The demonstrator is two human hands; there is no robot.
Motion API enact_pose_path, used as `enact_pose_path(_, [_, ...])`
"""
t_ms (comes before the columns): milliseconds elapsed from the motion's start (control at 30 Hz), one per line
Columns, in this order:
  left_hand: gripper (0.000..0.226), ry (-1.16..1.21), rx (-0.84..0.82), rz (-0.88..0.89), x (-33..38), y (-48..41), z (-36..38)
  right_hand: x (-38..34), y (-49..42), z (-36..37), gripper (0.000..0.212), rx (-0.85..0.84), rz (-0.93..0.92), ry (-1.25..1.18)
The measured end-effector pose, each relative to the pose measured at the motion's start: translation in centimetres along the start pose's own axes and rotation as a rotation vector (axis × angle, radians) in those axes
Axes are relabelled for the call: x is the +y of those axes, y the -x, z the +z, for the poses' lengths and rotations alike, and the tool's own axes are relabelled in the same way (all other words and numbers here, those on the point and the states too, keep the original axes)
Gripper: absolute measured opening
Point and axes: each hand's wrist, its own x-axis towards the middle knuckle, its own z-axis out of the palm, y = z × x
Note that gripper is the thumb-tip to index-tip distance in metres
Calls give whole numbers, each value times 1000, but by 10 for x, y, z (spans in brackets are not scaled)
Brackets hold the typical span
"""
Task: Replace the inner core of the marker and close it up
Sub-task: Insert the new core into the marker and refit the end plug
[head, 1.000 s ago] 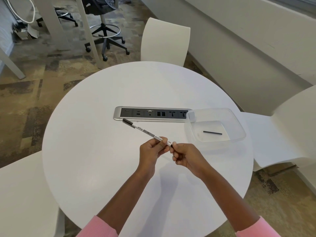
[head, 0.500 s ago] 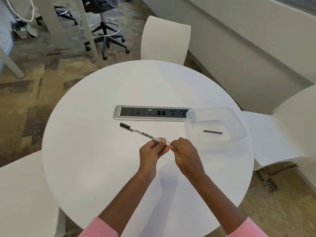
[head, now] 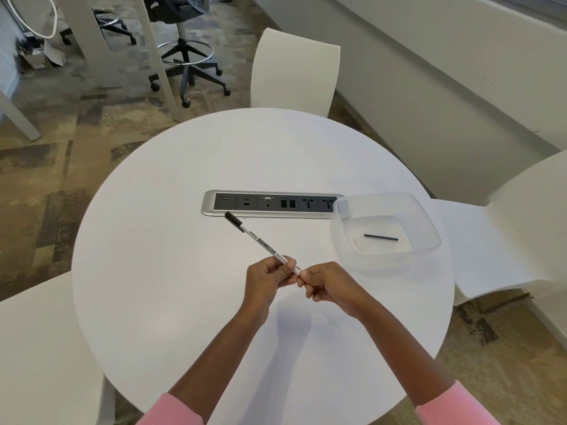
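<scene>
Left hand (head: 270,276) grips the marker (head: 257,240) — capped end toward the table's far-left edge; right hand (head: 325,283) pinches its near end, perhaps the plug.

round white table (head: 184,271), silver power strip (head: 270,205), white chairs (head: 294,72), black rolling stool (head: 187,56), patterned carpet (head: 46,179)
</scene>
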Motion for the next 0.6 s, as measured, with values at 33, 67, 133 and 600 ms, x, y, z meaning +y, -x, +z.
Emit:
enact_pose_path(33, [14,-5,5,-2,0,-1,-2,0,-1,1,32,-19,-13,10])
enact_pose_path(67, [14,-6,12,-4,0,-1,-4,-1,-1,2,33,-26,-24,27])
enact_pose_path(133, [16,11,38,-11,-1,-1,-7,0,-2,6,32,30,-71,137])
enact_pose_path(600, [9,138,134,-55,-6,0,-2,19,3,36,25,529,-552,834])
